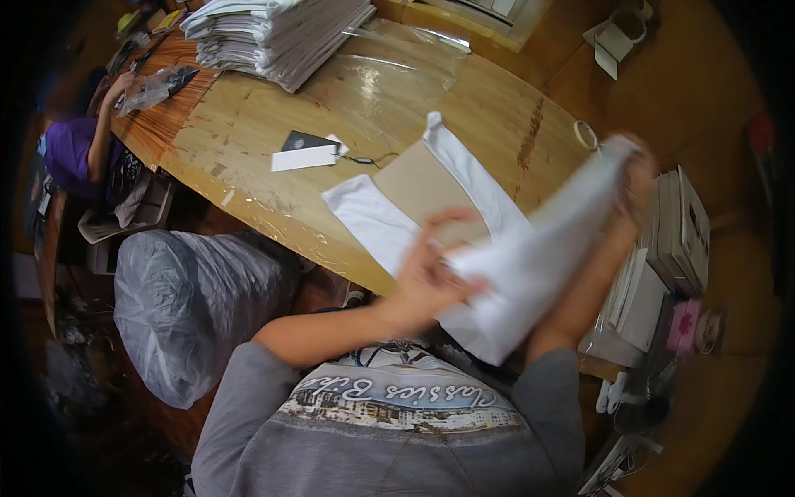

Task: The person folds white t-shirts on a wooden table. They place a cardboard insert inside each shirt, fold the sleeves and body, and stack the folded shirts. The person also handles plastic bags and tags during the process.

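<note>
A white garment (546, 248), probably a folded shirt, lies in front of me on the table, partly lifted. Tan cardboard (431, 186) shows between its two white side strips. My right hand (636, 182), blurred by motion, grips a raised part of the white cloth at the right. My left hand (435, 269) is over the near part of the cardboard, its blurred fingers apart and next to the cloth's edge. Left of the garment lie a black card (306, 141) and a white tag (305, 158) with a dark cord.
A tall stack of white folded garments (269, 37) stands at the far left, beside clear plastic sheets (389, 62). Tape (585, 135) lies near the right edge. Boxes (683, 236) stand at right; a stuffed grey bag (195, 306) sits below left. Another person's hand (124, 85) holds plastic.
</note>
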The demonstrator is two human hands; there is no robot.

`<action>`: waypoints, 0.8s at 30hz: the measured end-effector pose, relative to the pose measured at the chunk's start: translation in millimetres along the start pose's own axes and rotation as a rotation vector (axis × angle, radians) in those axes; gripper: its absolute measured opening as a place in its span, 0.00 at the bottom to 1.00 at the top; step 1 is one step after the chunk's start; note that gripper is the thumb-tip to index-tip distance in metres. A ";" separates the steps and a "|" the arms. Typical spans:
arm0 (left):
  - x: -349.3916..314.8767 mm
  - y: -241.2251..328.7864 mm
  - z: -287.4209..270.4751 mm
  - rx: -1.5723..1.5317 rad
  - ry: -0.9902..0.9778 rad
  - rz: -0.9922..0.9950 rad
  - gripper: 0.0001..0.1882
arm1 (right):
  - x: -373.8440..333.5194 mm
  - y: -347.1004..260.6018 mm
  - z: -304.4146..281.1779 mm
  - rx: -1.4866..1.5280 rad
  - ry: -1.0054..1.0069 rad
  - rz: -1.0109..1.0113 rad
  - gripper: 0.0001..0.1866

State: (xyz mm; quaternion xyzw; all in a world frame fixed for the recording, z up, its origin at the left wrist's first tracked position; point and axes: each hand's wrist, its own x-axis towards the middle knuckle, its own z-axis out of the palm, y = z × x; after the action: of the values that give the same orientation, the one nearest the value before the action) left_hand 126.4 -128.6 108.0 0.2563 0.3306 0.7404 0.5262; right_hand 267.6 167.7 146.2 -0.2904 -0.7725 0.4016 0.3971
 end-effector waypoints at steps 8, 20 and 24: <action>12.2 -48.0 -179.9 0.567 0.686 -0.153 0.15 | 34.3 126.8 222.9 -0.133 -0.561 0.397 0.11; 16.1 -44.3 -178.7 0.442 0.754 -0.116 0.12 | 26.8 108.0 252.0 -0.553 -0.449 0.202 0.12; -2.3 -46.3 -169.3 0.908 0.698 -0.122 0.17 | 32.3 107.6 221.3 -0.275 -0.617 0.432 0.20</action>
State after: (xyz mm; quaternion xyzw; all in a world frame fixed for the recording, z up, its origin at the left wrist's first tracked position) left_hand 32.2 -157.5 -37.2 0.1775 0.7837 0.5330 0.2650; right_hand 77.5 160.9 -13.2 -0.3622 -0.8233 0.4369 0.0104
